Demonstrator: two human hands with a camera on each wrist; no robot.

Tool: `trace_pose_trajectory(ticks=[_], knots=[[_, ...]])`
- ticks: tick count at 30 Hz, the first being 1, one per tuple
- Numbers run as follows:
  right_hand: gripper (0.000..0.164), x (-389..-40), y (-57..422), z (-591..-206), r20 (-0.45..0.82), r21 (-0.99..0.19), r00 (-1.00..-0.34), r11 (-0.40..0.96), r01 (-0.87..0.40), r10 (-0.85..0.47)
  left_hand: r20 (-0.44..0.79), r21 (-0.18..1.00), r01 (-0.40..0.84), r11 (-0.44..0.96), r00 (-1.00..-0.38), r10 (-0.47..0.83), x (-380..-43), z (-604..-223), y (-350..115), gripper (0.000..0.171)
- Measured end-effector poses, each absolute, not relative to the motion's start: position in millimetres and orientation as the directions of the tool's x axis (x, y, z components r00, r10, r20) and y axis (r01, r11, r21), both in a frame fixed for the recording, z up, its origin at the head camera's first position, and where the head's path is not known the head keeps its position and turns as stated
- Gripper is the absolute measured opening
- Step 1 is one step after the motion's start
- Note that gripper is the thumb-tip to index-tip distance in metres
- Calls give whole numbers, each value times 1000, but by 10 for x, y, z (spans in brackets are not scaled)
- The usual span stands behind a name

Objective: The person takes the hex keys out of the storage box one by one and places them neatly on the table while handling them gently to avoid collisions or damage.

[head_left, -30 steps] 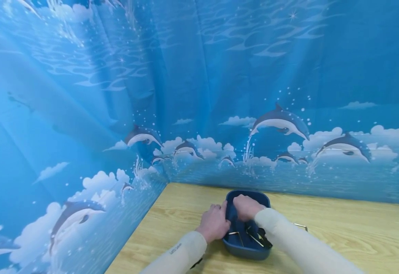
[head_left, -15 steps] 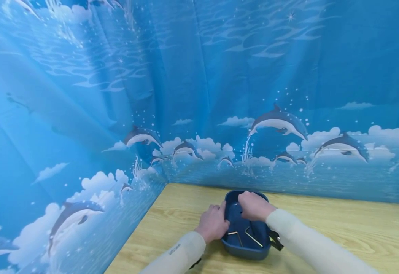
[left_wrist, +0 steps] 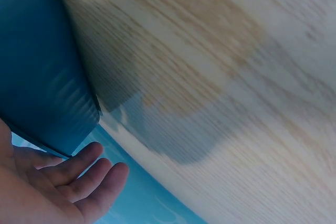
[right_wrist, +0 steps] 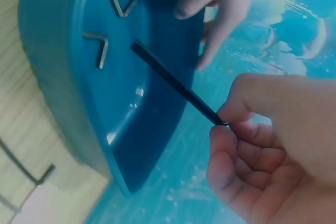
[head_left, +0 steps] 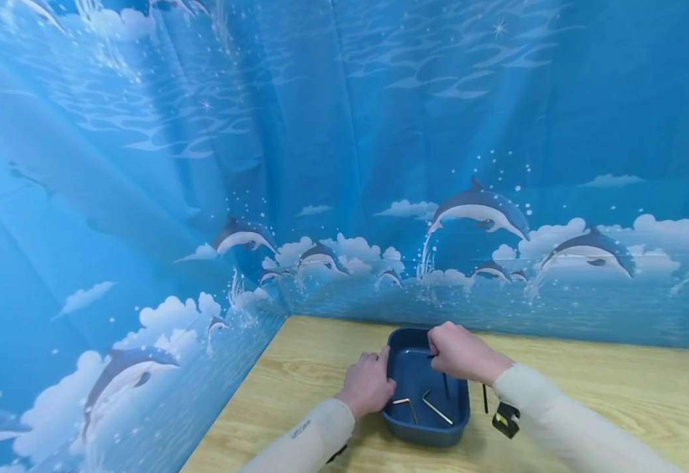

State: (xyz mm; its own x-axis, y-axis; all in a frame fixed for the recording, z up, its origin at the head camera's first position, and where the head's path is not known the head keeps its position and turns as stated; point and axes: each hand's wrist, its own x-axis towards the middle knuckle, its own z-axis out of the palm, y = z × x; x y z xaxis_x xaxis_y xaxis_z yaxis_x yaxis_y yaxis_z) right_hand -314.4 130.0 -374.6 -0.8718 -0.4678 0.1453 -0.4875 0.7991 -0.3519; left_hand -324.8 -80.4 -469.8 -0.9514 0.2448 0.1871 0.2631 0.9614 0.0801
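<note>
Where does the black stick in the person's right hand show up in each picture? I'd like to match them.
Head: right of the lower centre, the black stick points down from the right hand, over the dark blue tray.
Left wrist: not in it.
Right wrist: near the centre, slanting up and left from the fingertips.
Shared landmark: the dark blue tray, lower centre-right, upper left, and upper left to centre respectively.

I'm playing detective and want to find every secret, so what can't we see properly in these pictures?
- Black rod, right wrist view: fingers of the right hand hide the end they pinch.
- Bent rod on the table, right wrist view: the left edge cuts it off.
- Tray, left wrist view: the left and top edges cut it off.
- Writing on the left sleeve, head view: too small to read.
</note>
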Motion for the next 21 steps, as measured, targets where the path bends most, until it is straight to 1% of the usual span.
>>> trace_pose_trajectory(ticks=[7,15,21], knots=[[37,-3010,1567,-3612,189,-346,-866,794,-501,-464,183,98,260,961,-954,240,-3230,-4662,-799,66],[28,-2912,1925,-3601,240,-286,-872,827,-484,-428,170,101,253,962,-957,234,-3215,-4666,-793,66],[31,-2892,2188,-3644,238,-267,-883,847,-460,-405,169,109,255,961,-957,235,-3218,-4655,-795,66]])
